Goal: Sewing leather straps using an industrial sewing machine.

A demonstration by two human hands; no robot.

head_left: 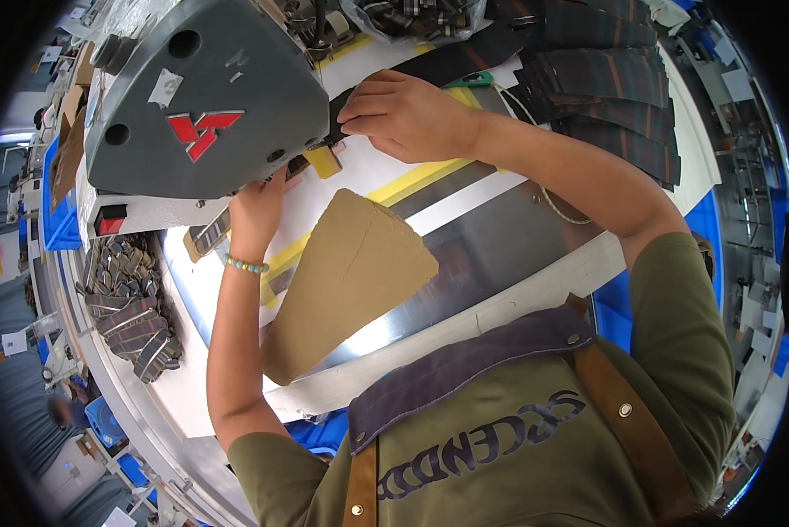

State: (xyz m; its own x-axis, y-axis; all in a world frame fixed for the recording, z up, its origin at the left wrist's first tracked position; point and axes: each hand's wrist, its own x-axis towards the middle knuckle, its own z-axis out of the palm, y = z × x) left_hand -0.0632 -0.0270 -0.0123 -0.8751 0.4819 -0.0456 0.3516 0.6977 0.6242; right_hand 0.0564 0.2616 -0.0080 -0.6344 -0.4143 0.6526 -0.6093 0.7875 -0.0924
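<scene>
A grey sewing machine head with a red emblem fills the upper left. My left hand, with a beaded bracelet at the wrist, reaches beneath its lower edge; the machine hides the fingers. A dark plaid fabric strip runs from the machine toward the upper right. My right hand is closed at its near end, fingers bent and pointing at the machine. Just beyond this hand lies a green-handled tool, partly covered. A yellow guide piece sits beside the machine's lower corner.
Dark plaid pieces are stacked at the upper right. A tan cardboard sheet lies across the metal work plate. Plaid strips are heaped at the left, and a plastic bag of strips stands at the back. A pale cord hangs near my right forearm.
</scene>
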